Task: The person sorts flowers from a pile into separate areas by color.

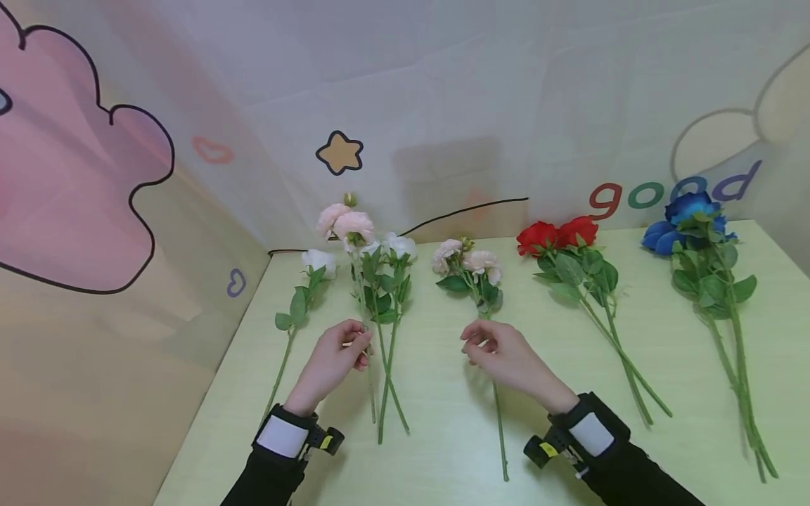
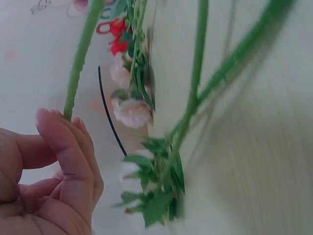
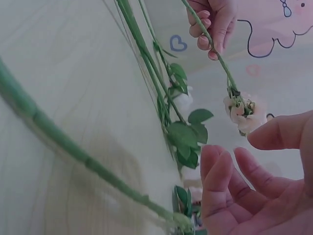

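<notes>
My left hand pinches the stem of a pale pink artificial flower, raised upright over the white roses. Its blooms point toward the back wall. My right hand hovers over the stem of another pale pink flower lying on the table. In the right wrist view its fingers are loosely bent, with a gap between thumb and fingertips and nothing between them. White roses with crossed stems lie just right of the left hand.
A single white rose lies at the table's left side. Red roses lie right of the right hand, and blue flowers at the far right. A printed cloth hangs behind the pale table.
</notes>
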Tool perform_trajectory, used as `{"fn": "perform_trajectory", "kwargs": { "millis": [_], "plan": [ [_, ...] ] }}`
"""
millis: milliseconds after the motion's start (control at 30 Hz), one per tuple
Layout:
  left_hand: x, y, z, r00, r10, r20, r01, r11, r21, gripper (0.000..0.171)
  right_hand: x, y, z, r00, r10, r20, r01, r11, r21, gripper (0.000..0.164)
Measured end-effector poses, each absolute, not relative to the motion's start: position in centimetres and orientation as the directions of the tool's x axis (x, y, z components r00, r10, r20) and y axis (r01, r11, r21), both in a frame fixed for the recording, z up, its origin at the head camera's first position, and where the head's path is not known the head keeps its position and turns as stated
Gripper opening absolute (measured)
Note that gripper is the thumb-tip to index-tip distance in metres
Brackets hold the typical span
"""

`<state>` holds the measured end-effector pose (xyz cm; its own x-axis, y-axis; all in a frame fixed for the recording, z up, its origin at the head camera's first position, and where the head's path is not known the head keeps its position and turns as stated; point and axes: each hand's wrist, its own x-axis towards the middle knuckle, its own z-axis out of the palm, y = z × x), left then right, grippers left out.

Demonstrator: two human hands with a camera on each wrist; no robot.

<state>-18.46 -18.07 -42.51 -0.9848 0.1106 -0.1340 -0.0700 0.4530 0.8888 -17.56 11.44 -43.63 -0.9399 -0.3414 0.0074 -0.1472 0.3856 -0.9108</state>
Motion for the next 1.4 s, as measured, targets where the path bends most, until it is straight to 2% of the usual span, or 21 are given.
{"fn": "perform_trajectory", "kwargs": {
  "millis": [333, 533, 933, 1200, 1400],
  "plan": [
    [-18.0, -12.9, -42.3, -0.943, 0.311, -0.115, 0.045, 0.465, 0.884, 0.019, -17.8, 14.4, -44.1, -0.96, -0.28, -0.025, -0.087, 0.382, -0.92, 0.026],
    [-17.7, -9.9, -42.4, -0.907, 0.397, -0.141, 0.07, 0.471, 0.879, 0.019, -17.9, 15.8, -44.2, -0.966, -0.259, -0.023, -0.088, 0.409, -0.908, 0.025],
    [-17.6, -6.0, -44.3, -0.866, 0.451, -0.216, 0.025, 0.472, 0.881, 0.016, -18.1, 16.4, -44.2, -0.971, -0.24, -0.014, -0.092, 0.426, -0.9, 0.026],
    [-17.4, -4.5, -44.3, -0.862, 0.467, -0.196, 0.092, 0.525, 0.846, 0.017, -18.1, 16.4, -44.2, -0.969, -0.246, -0.013, -0.092, 0.41, -0.907, 0.026],
    [-17.6, -3.1, -43.8, -0.852, 0.5, -0.153, 0.172, 0.544, 0.821, 0.017, -18.2, 17.2, -44.2, -0.979, -0.205, 0.007, -0.103, 0.465, -0.879, 0.025]
  ]
}}
